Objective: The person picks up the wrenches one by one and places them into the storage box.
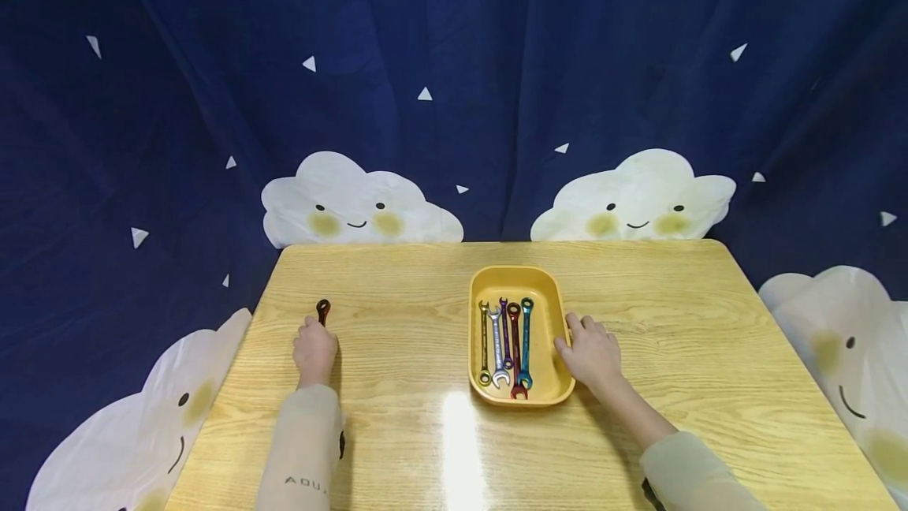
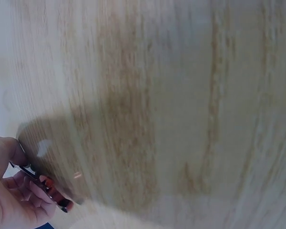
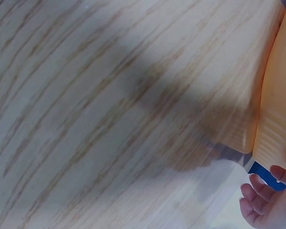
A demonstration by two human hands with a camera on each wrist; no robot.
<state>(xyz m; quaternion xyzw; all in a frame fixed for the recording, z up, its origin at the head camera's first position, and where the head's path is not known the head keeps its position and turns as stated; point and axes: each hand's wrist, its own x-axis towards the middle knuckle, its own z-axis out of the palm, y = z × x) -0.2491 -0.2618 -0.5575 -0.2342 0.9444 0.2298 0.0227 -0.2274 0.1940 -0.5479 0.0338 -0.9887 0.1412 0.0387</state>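
At the left of the table, my left hand (image 1: 315, 349) grips a ratcheting wrench (image 1: 323, 311) with its ring end sticking out past the fingers. Close up in the left wrist view, the wrench (image 2: 50, 191) looks orange-red and dark, held between thumb and curled fingers. My right hand (image 1: 592, 353) is at the right side of a yellow plastic bin (image 1: 556, 298), thumb at the rim and the other fingers loosely bent outside it. Inside the bin lie a gold wrench (image 1: 485, 345), a silver one (image 1: 497, 345), a purple one (image 1: 505, 333), a red one (image 1: 515, 345) and a blue one (image 1: 526, 337).
The wooden table (image 1: 397, 322) carries the bin right of its middle. Behind it hangs a dark blue curtain (image 1: 454, 38) with white triangles and smiling clouds. A bright reflection shines on the front of the tabletop.
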